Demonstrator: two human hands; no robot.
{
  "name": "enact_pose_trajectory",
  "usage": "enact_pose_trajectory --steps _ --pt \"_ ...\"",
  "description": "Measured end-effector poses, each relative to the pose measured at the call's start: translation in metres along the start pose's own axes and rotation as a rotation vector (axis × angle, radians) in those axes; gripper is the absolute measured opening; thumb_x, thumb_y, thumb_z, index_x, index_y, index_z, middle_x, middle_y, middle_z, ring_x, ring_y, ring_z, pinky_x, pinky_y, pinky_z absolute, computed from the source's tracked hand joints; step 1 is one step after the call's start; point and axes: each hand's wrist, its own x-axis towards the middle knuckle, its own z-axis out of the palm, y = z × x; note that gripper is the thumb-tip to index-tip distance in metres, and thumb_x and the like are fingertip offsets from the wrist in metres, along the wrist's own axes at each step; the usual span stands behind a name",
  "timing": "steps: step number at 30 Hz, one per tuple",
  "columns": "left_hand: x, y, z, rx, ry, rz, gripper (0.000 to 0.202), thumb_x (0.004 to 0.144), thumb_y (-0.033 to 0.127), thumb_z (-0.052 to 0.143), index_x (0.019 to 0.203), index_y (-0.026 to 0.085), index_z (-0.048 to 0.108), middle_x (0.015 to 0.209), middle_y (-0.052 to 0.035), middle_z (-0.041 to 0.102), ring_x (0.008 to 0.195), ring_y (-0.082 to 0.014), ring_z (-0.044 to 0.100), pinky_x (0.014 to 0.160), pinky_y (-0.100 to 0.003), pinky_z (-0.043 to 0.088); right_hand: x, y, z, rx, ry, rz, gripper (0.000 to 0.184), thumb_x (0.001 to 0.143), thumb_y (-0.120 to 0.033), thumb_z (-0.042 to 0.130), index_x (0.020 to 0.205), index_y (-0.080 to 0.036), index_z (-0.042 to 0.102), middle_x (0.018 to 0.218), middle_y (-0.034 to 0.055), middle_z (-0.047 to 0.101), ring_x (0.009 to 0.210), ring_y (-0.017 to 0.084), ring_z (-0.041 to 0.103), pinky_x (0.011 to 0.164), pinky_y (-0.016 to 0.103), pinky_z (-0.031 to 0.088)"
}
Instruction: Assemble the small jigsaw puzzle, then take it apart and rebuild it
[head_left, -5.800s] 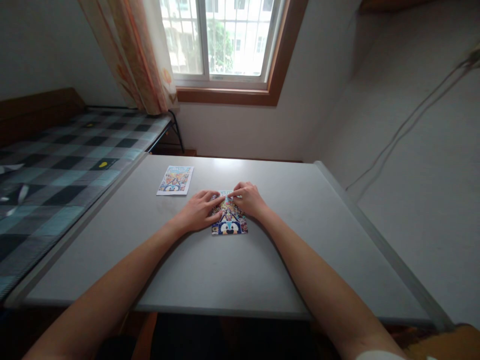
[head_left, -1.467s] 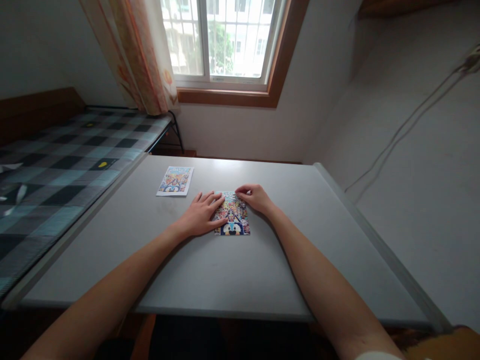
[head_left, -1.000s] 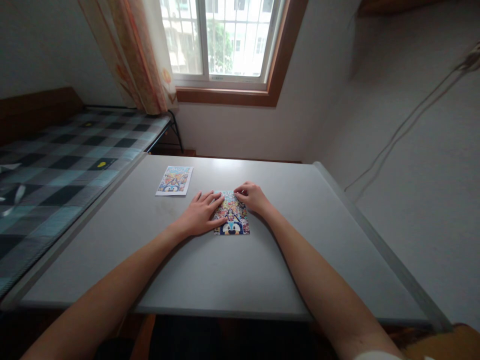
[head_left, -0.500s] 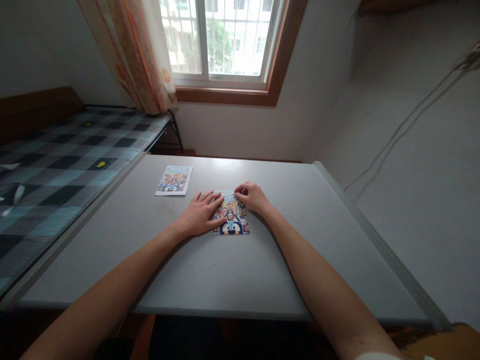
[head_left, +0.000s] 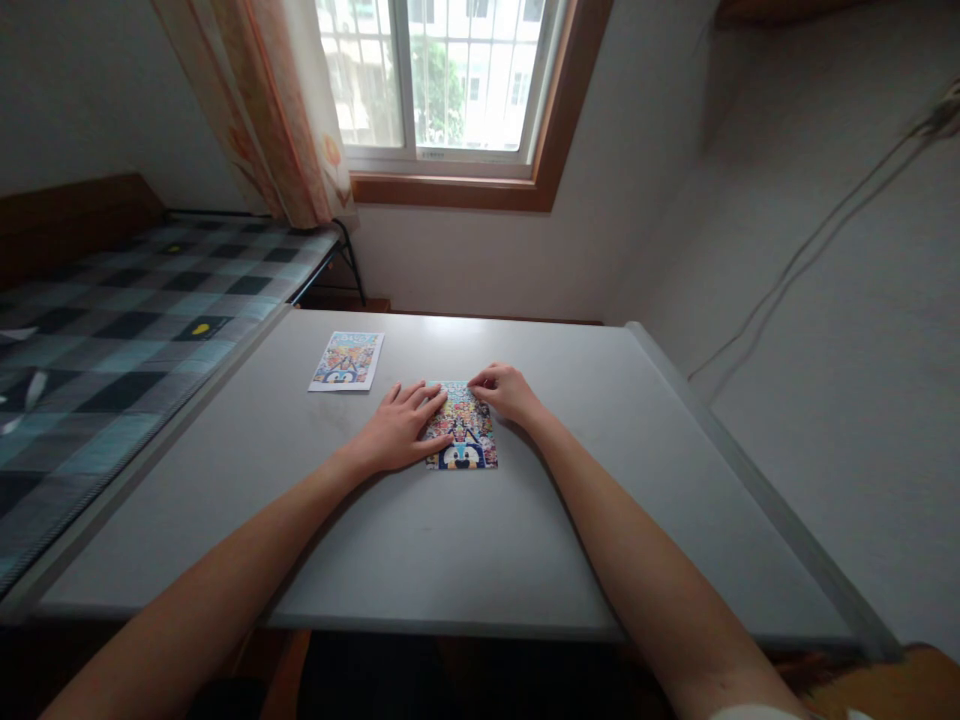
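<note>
A small, colourful jigsaw puzzle (head_left: 463, 455) lies flat on the grey-white table (head_left: 450, 560), a blue cartoon dog's face at its near edge. My left hand (head_left: 401, 428) rests with spread fingers over the puzzle's left side, thumb and fingertips on its surface. At the far right corner, my right hand (head_left: 504, 390) has its thumb and fingers pinched together against the puzzle's edge. Whatever is between those fingertips is too small to make out. A printed picture card (head_left: 346, 362) showing a similar design lies farther off to the left.
A bed with a checked cover (head_left: 150, 320) stands along the table's left side. Behind the table are a window (head_left: 472, 90) and an orange curtain (head_left: 255, 110). A cable (head_left: 795, 260) hangs down the right wall (head_left: 862, 400).
</note>
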Motion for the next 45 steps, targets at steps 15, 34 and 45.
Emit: enact_pose_trajectory --steps 15,34,45 --pt "0.0 -0.001 0.0 0.006 -0.014 0.0 0.072 0.088 0.066 0.036 0.145 0.022 0.034 0.15 -0.0087 0.036 0.14 -0.03 0.025 0.115 -0.05 0.015 0.002 0.016 -0.009 0.29 0.073 0.078 0.021 0.07 -0.016 0.06 0.085 -0.013 0.074 0.077 0.0063 0.071 0.066 0.014 0.059 0.063 0.025 0.047" --pt "0.0 -0.002 0.001 0.018 -0.013 0.004 0.072 0.088 0.065 0.036 0.145 0.023 0.033 0.15 -0.0083 0.036 0.14 -0.0299 0.025 0.115 -0.05 0.016 0.002 0.013 -0.008 0.162 -0.008 0.039 0.019 0.074 -0.016 0.063 0.09 -0.015 0.074 0.079 0.0044 0.068 0.065 0.011 0.055 0.065 0.024 0.045" --pt "0.0 -0.001 0.001 0.02 -0.008 0.001 0.071 0.088 0.065 0.037 0.145 0.023 0.033 0.15 -0.008 0.036 0.14 -0.0302 0.025 0.115 -0.05 0.017 -0.002 0.003 0.0 0.017 -0.076 -0.031 0.011 0.075 -0.018 0.068 0.085 -0.017 0.072 0.081 0.0014 0.053 0.07 0.011 0.051 0.072 0.024 0.043"
